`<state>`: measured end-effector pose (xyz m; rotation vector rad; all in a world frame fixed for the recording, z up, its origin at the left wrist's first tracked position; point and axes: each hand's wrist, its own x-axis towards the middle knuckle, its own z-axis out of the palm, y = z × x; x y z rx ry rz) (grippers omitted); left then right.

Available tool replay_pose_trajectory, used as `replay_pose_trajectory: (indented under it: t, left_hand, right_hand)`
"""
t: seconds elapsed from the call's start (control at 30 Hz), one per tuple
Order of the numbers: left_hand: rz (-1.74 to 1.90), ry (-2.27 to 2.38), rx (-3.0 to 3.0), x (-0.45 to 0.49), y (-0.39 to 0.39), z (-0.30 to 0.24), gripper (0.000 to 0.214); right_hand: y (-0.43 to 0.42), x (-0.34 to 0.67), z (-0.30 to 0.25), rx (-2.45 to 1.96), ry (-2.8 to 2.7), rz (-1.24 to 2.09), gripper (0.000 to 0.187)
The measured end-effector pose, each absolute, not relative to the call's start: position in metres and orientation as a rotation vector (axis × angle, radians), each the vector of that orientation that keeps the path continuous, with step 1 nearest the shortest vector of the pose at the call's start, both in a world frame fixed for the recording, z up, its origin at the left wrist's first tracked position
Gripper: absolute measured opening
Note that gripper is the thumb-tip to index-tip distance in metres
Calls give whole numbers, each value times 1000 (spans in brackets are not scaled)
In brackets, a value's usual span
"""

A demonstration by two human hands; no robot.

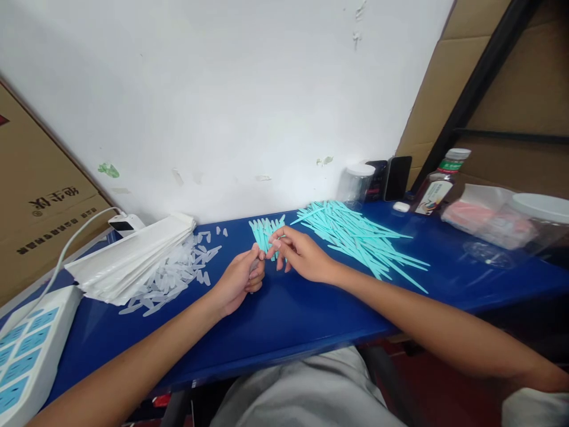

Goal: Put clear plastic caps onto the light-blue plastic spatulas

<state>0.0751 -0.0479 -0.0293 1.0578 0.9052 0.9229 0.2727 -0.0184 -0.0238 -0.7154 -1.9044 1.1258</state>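
My left hand [243, 276] is closed, thumb against the curled fingers, with a small greyish edge showing between them. What it holds is too small to name. Touching its fingertips, my right hand [302, 252] has bent fingers drawn together; anything in them is hidden. Just behind both hands lies a small row of turquoise sticks [261, 230] with pale tips, side by side. To the right spreads a large loose pile of thin, pointed turquoise sticks [351, 237]. Small translucent white pieces, like caps [171, 276], are heaped on the left.
White plastic sleeves [133, 261] lie beside the heap, behind a power strip [40, 350]. A clear jar [355, 184], phones [397, 178], a dark bottle [440, 184], a pink packet [484, 213] and a lidded tub [540, 222] line the right of the blue table [284, 326], against a white wall.
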Motion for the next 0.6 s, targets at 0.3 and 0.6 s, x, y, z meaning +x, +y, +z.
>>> replay_pose_trajectory:
  t: [0.3, 0.6]
  left_hand:
    - [964, 989, 1873, 71, -50, -27, 47]
    - [758, 879, 2435, 70, -61, -25, 31]
  right_hand:
    - [-15, 272, -12, -803, -1583, 1308, 33]
    - [-23, 276, -7, -665, -1807, 1294, 35]
